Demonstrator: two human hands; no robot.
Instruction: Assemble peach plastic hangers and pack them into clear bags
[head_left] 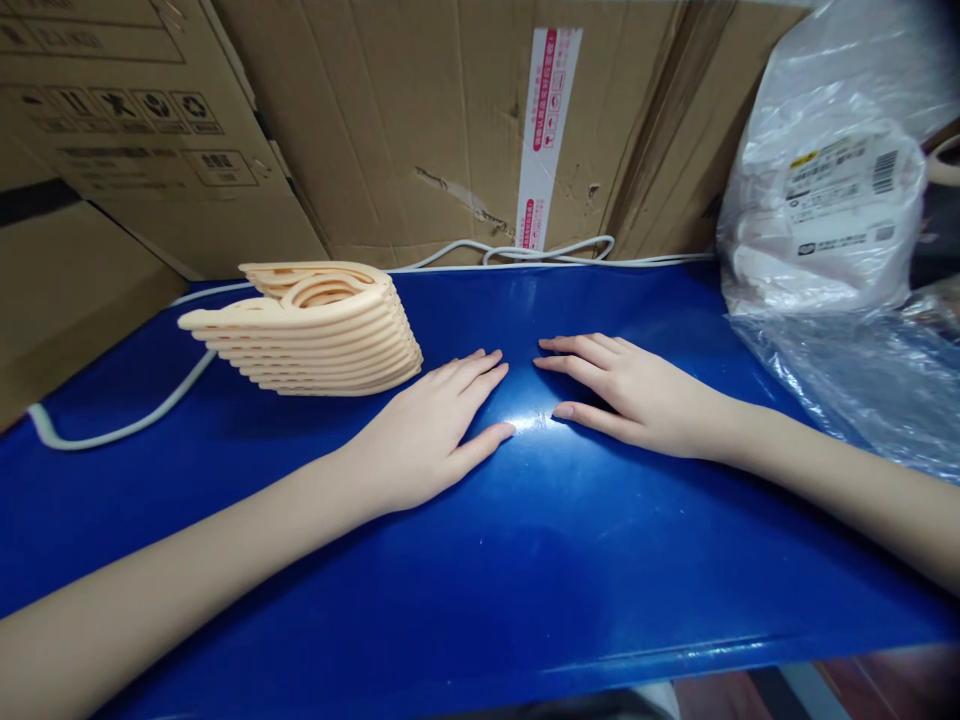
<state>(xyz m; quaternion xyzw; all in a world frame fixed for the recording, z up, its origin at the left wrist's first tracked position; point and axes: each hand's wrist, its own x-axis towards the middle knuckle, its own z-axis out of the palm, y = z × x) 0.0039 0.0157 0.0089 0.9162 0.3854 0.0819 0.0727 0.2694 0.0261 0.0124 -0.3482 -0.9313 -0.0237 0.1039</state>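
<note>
Backdrop: upright brown cardboard (420, 120) spans the far edge, creased and scuffed, with a white-and-pink printed strip (544, 140) running down it; a printed carton (150, 170) leans in at the left.
Counter: a smooth, glossy blue surface (525, 600), with a bright reflection between the two hands.
Cream stack: on the counter, to the left of the left hand (420, 440) and slightly beyond it, the cream stack (322, 340) has its rounded right end just beside the knuckles; whether they touch cannot be told. Right hand (656, 400) is well apart from it.
Stack's make: many thin, matching layers, smooth-edged and plastic-looking, rounded at the right and tapering at the left, with curved openings on top.
Left fingers: close together, thumb spread away, grasping nothing.
Right fingers: slightly apart, thumb spread, likewise holding nothing.
Pose: both hands palm down, forearms angling in from the lower left and the right, fingertips pointing towards each other across a gap.
Cable: white and round, the cable (124, 440) bends at the left; more lies looped along the cardboard's foot.
Right side: crinkled clear plastic bag (825, 240) around something white, with a barcoded label; a clear plastic sheet (862, 390) spreads before it.
</note>
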